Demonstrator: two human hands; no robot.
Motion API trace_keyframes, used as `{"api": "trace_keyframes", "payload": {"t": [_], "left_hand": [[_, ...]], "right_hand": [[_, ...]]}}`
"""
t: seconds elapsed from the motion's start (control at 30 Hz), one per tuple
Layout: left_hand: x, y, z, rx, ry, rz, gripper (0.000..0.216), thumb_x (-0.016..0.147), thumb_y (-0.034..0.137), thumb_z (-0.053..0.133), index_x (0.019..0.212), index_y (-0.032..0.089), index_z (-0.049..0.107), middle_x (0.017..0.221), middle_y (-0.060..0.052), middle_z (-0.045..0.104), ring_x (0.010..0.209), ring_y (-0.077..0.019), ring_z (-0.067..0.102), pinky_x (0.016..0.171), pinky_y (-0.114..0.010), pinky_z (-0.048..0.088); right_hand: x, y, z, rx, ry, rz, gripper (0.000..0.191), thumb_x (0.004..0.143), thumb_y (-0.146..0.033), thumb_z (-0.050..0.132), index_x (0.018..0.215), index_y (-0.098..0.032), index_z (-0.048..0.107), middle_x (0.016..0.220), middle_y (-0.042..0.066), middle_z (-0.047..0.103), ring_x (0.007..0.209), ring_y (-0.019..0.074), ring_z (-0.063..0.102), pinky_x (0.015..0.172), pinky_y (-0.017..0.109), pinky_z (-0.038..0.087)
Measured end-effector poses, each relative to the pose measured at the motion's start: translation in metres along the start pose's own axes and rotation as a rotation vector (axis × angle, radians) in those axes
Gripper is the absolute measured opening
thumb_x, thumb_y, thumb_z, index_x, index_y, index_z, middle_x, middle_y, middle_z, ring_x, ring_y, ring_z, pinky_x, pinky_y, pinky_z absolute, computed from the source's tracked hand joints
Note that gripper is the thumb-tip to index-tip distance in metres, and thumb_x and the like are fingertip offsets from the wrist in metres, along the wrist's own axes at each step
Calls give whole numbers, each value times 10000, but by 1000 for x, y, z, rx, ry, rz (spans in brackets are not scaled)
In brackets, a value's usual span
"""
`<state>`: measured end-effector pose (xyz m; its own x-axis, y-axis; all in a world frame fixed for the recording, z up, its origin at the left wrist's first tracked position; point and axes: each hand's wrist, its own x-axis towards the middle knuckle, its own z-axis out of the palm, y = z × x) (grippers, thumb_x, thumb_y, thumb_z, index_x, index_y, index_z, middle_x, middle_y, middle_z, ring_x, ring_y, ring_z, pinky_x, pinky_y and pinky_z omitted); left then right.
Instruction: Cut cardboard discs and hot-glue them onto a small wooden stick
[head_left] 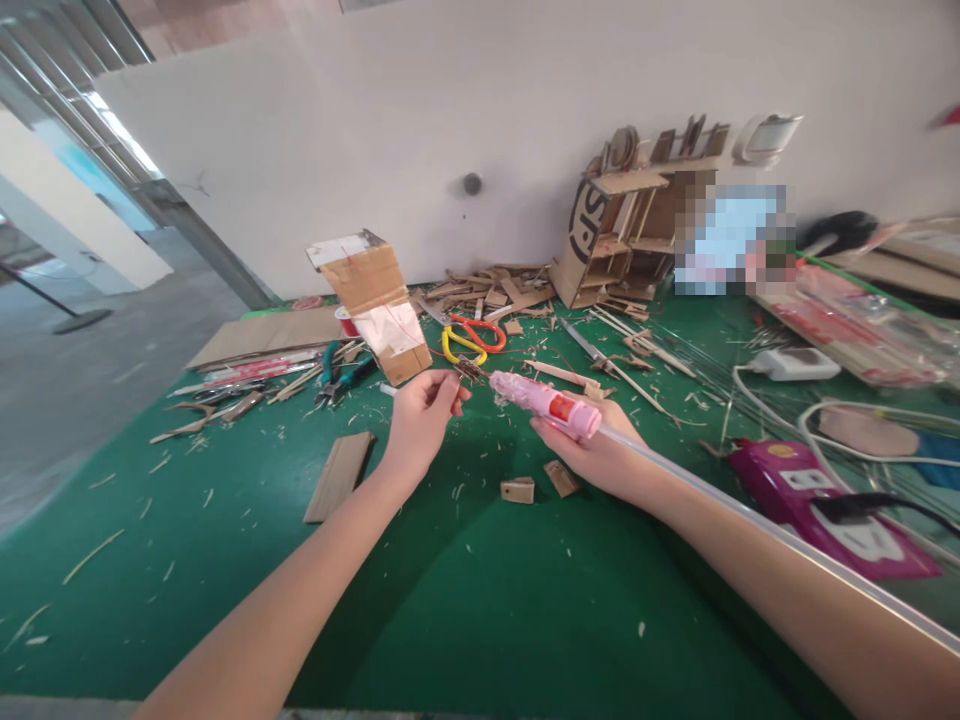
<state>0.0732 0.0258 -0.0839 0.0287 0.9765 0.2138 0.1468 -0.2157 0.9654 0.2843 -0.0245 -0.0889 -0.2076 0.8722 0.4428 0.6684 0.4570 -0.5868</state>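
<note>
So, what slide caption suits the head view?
The right hand holds a pink glue gun near the left hand, over a green table scattered with cardboard pieces.

There are two hands (429,412) (592,447), one glue gun (547,402).

Left hand (424,420): thin bits (471,371) at fingertips too small, blurred to name; whether held, unclear. Right hand (604,455): hides lower side of pink glue gun (551,402). Clear glue stick (750,520), running back from right hand, cut off at right edge. Beyond: pixelated patch (731,240), unreadable.
</note>
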Motion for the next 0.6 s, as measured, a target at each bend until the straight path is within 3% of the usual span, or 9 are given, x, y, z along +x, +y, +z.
{"api": "trace_keyframes", "payload": {"t": [0.6], "left_hand": [[0,-2,1,-35,-1,-11,135,745,254,603,814,138,600,702,-20,635,537,-83,491,501,-211,390]], "right_hand": [[0,-1,-1,11,-5,5,265,851,-354,513,646,-203,439,563,-32,507,474,98,463,465,233,342]]}}
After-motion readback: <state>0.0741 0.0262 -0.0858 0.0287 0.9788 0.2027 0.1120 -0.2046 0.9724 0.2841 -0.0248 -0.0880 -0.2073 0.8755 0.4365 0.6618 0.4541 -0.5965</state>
